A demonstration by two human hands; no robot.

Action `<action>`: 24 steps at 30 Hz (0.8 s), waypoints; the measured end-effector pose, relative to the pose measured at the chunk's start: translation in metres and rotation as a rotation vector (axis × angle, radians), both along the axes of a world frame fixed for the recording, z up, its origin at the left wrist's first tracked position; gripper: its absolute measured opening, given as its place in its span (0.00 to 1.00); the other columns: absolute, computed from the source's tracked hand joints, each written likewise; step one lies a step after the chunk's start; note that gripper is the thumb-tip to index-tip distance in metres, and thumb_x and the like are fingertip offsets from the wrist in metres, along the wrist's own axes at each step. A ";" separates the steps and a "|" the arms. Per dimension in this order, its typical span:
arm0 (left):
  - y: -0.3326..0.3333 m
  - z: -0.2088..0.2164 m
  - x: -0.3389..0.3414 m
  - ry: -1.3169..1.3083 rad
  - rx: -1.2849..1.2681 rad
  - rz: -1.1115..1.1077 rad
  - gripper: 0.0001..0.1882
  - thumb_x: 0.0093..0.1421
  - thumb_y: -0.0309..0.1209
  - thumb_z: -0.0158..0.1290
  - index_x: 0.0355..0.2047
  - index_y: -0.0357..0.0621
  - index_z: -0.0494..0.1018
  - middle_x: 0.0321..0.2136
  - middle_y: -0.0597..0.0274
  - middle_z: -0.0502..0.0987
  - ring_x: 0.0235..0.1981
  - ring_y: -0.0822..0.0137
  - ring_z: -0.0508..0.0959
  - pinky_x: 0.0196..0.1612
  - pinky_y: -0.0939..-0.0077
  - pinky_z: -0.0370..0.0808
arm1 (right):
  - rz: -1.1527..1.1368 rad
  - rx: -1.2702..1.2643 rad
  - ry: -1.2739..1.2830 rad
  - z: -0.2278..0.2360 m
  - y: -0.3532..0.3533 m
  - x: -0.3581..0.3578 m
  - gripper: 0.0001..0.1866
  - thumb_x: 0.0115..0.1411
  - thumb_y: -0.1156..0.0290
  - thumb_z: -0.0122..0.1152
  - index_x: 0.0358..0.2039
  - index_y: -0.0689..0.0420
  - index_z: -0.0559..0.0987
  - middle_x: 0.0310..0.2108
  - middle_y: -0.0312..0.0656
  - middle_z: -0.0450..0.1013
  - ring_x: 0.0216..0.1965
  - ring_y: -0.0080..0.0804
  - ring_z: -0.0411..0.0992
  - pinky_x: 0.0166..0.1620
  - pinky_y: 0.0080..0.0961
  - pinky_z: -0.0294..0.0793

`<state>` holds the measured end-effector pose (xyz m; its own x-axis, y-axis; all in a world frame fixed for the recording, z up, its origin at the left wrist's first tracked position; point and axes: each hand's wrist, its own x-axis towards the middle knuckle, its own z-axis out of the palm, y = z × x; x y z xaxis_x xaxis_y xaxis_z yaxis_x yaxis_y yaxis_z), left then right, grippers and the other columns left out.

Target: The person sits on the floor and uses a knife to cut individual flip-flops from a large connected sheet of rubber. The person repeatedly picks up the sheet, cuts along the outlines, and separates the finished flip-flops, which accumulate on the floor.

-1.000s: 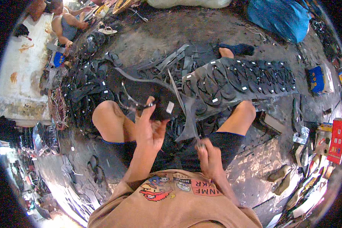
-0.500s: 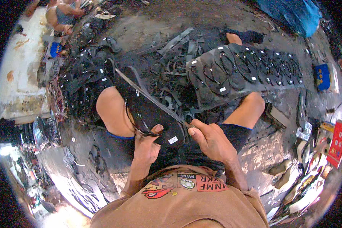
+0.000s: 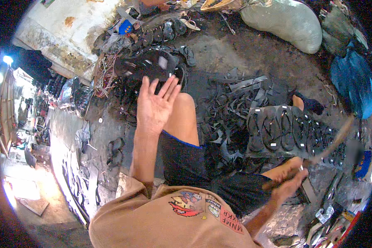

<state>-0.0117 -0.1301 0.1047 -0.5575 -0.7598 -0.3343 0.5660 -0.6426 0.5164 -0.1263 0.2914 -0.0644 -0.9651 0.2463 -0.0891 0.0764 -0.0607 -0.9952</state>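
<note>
My left hand (image 3: 158,105) is raised palm up at the left with its fingers spread, holding nothing. Just beyond its fingertips is a black sandal (image 3: 140,66) with a white label, smeared by motion, over a pile of black sandals (image 3: 175,29). I cannot tell whether the hand touches it. Out to the right, by my right knee, my right hand (image 3: 291,180) is closed on a long thin strip (image 3: 337,140), blurred and reaching away to the far right. Beside that knee lies a sheet with sandal shapes and black straps (image 3: 283,128).
Black rubber scraps (image 3: 231,107) are heaped between my legs. A stuffed pale sack (image 3: 283,25) and a blue plastic bag (image 3: 353,82) stand at the far right. A bundle of thin sticks (image 3: 104,74) and a pair of dark sandals (image 3: 115,151) lie at the left.
My left hand has let go of the black sandal and swung out left, opening. My right hand has moved right with the strip, now away from the sandal. The view has turned left.
</note>
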 end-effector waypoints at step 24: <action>0.104 -0.191 -0.153 -0.779 -0.496 -0.938 0.30 0.66 0.49 0.61 0.47 0.28 0.77 0.44 0.51 0.83 0.42 0.62 0.82 0.47 0.62 0.79 | 0.649 0.320 -0.455 0.050 -0.026 0.101 0.17 0.73 0.58 0.55 0.43 0.61 0.74 0.26 0.54 0.76 0.26 0.46 0.75 0.33 0.43 0.72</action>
